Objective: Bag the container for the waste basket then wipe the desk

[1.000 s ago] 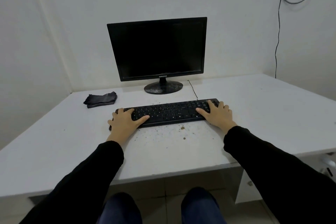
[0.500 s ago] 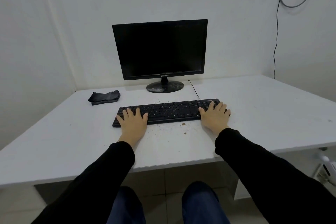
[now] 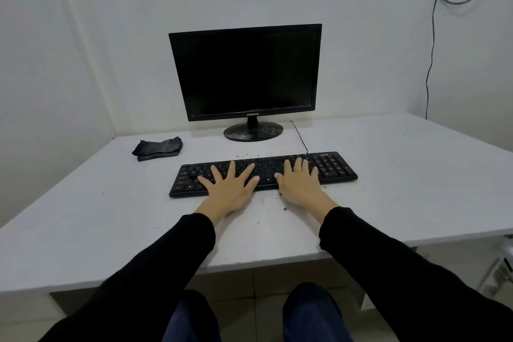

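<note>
A white desk (image 3: 416, 180) fills the view, with brown crumbs scattered around a black keyboard (image 3: 333, 166) at its middle. My left hand (image 3: 230, 189) lies flat on the keyboard's left half, fingers spread, holding nothing. My right hand (image 3: 301, 183) rests flat on the keys just right of centre, also empty. A folded dark cloth (image 3: 158, 147) lies on the desk at the back left, apart from both hands. No waste basket, container or bag is in view.
A black monitor (image 3: 245, 72) on a round stand sits behind the keyboard against the wall. A thin keyboard cable (image 3: 299, 136) runs beside the stand. A black wire (image 3: 431, 50) hangs down the right wall. My knees show under the desk's front edge.
Both hands have slid inward along the keyboard from its two ends toward its middle, and their fingers have flattened onto the keys. The view has shifted a little.
</note>
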The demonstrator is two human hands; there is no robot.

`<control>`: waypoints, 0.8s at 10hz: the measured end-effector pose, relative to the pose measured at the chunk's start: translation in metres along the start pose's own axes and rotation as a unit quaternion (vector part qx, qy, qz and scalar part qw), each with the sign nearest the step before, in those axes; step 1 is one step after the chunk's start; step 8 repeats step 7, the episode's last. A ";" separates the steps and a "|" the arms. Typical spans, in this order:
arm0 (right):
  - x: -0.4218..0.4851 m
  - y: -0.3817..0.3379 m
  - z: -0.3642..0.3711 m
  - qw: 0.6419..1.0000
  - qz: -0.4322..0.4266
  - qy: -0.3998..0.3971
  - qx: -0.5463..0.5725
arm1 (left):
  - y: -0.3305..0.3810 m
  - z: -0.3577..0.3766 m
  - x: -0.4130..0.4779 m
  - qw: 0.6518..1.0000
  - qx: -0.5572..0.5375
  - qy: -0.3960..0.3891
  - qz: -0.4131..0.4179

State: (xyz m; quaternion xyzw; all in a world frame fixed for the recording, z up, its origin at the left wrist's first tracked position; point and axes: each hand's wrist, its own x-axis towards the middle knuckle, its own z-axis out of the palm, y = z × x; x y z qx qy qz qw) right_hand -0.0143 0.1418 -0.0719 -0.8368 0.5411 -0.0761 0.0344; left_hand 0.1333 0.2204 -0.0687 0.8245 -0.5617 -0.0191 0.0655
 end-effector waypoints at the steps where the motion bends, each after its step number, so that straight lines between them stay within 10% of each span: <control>1: 0.003 0.000 0.003 0.999 -0.048 -0.012 -0.006 | 0.001 -0.001 -0.002 1.000 0.016 -0.024 -0.009; 5: 0.004 -0.031 -0.016 0.996 0.014 -0.092 0.003 | 0.007 -0.025 0.024 0.996 0.006 -0.093 0.000; 8: 0.026 -0.034 -0.072 0.981 -0.103 -0.047 0.160 | 0.016 -0.075 0.036 0.999 -0.035 0.003 0.026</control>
